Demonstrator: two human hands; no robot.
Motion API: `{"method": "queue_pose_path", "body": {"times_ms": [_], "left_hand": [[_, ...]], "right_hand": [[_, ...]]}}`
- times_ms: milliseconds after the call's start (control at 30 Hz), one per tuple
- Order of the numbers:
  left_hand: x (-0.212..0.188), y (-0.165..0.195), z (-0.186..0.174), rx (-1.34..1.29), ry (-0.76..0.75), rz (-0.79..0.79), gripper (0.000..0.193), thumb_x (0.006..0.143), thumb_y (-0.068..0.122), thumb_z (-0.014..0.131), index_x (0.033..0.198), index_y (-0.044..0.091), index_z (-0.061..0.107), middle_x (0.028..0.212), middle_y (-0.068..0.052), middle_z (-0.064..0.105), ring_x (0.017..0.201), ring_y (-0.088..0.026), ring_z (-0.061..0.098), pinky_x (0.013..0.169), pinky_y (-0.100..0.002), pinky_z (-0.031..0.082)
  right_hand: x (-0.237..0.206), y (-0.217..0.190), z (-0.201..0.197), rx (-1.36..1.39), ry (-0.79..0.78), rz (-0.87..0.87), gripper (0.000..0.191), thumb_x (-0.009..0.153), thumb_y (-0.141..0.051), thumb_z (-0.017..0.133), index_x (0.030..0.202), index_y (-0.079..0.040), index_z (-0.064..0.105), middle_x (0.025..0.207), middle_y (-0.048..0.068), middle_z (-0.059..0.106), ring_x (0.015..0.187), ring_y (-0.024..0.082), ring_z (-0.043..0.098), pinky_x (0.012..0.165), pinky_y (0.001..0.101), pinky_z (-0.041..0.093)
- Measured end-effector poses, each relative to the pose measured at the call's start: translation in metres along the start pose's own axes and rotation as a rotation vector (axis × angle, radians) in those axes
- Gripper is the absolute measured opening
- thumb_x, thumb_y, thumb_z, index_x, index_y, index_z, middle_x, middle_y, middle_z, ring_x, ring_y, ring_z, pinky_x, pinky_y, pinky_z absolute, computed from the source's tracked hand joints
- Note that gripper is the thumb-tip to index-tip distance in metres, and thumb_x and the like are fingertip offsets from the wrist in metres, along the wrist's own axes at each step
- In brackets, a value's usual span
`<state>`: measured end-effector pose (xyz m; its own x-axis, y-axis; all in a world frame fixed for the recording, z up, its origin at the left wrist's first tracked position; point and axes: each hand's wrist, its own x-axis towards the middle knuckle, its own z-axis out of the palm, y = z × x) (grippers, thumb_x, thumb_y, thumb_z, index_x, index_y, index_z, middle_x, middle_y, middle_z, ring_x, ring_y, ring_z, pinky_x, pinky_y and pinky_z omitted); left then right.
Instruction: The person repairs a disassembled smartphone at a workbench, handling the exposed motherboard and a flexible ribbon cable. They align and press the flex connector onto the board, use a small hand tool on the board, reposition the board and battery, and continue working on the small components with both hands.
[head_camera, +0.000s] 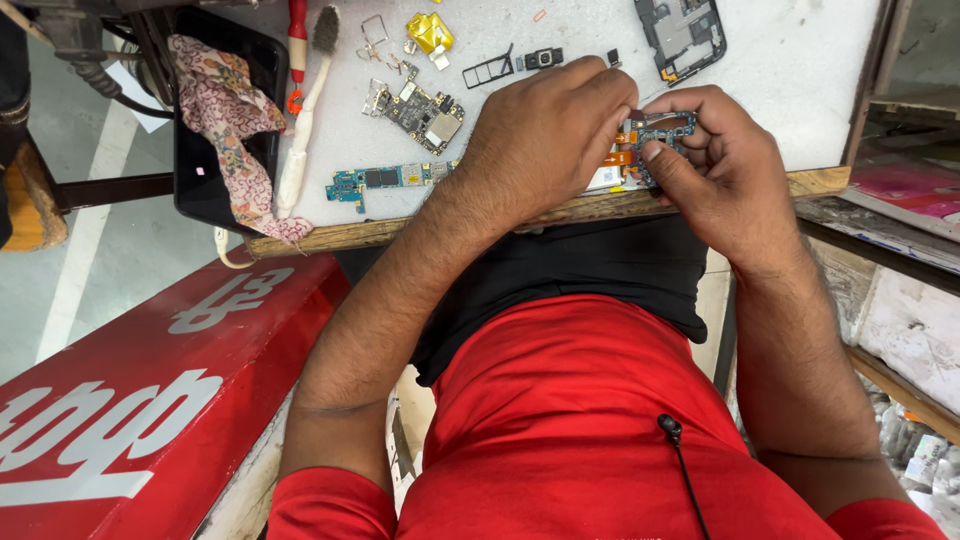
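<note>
head view looks down past a red shirt (560, 420) to the near edge of a white worktable (800, 90). both hands meet right at that edge, over the wooden lip of the table. the left hand (545, 130) has its fingers curled together and pinched on the left side of a small blue circuit board (660, 128); the right hand (725, 170) has thumb and fingers closed on the board's right side and underside. the board sits between the two hands, held just above the table edge, with an orange ribbon (622, 150) showing at its left end.

room on the table lies mostly beyond and to the right of the hands, where the white top is bare up to its right rim. to the left it is crowded: a long blue board (385, 180) lies near the front edge just beside the left wrist, a square board with metal shields (425, 108) a little farther in, then a white brush (300, 130), a red-handled tool (297, 40) and a flowered cloth (235, 120) draped over a black tablet (200, 170) that overhangs the left corner. farther back lie a yellow part (430, 32), a small black tray (488, 68) and a dark phone frame (682, 35) near the far side
</note>
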<state>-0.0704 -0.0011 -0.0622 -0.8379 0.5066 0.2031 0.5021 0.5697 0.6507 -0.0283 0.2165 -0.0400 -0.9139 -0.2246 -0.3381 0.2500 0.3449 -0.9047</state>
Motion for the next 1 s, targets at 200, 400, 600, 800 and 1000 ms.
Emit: {"method": "queue_pose_path", "body": {"times_ms": [200,400,600,800,1000], "left_hand": [[0.0,0.001,0.003,0.074,0.005,0.033,0.019,0.102,0.021,0.067,0.119,0.013,0.065,0.095,-0.003,0.063,0.085,-0.019,0.071,0.069,-0.033,0.059],[-0.001,-0.001,0.005,0.12,-0.015,0.061,0.027,0.098,0.019,0.069,0.124,0.015,0.068,0.099,-0.003,0.064,0.092,-0.019,0.072,0.073,-0.032,0.06],[0.001,-0.006,0.005,0.051,-0.015,0.071,0.02,0.1,0.02,0.07,0.118,0.012,0.071,0.094,-0.003,0.065,0.088,-0.018,0.071,0.072,-0.033,0.06],[0.004,-0.007,0.008,0.049,-0.017,0.052,0.015,0.102,0.025,0.068,0.112,0.014,0.071,0.089,-0.002,0.065,0.085,-0.018,0.07,0.071,-0.035,0.059],[0.005,-0.01,0.01,0.034,-0.012,0.076,0.016,0.104,0.024,0.065,0.112,0.012,0.069,0.091,-0.004,0.064,0.086,-0.02,0.069,0.071,-0.036,0.058]], "right_hand": [[0.0,0.001,0.0,-0.021,0.007,0.006,0.026,0.109,-0.005,0.064,0.134,-0.002,0.056,0.089,0.001,0.066,0.072,0.002,0.06,0.058,0.0179,0.05],[0.001,0.001,-0.001,-0.069,0.006,0.035,0.026,0.11,-0.006,0.063,0.135,-0.004,0.056,0.079,0.002,0.063,0.067,0.002,0.059,0.054,0.0184,0.048],[0.001,0.001,-0.002,-0.054,-0.005,0.02,0.025,0.11,-0.006,0.063,0.134,-0.003,0.056,0.081,0.002,0.064,0.068,0.002,0.06,0.054,0.0181,0.048],[0.0,0.0,-0.001,-0.05,-0.005,0.019,0.025,0.11,-0.006,0.063,0.133,-0.003,0.056,0.083,0.001,0.065,0.07,0.002,0.061,0.056,0.0181,0.05],[0.0,-0.001,-0.001,-0.082,-0.003,0.033,0.028,0.108,-0.003,0.064,0.135,-0.003,0.056,0.078,0.001,0.061,0.068,0.003,0.059,0.056,0.0183,0.049]]}}
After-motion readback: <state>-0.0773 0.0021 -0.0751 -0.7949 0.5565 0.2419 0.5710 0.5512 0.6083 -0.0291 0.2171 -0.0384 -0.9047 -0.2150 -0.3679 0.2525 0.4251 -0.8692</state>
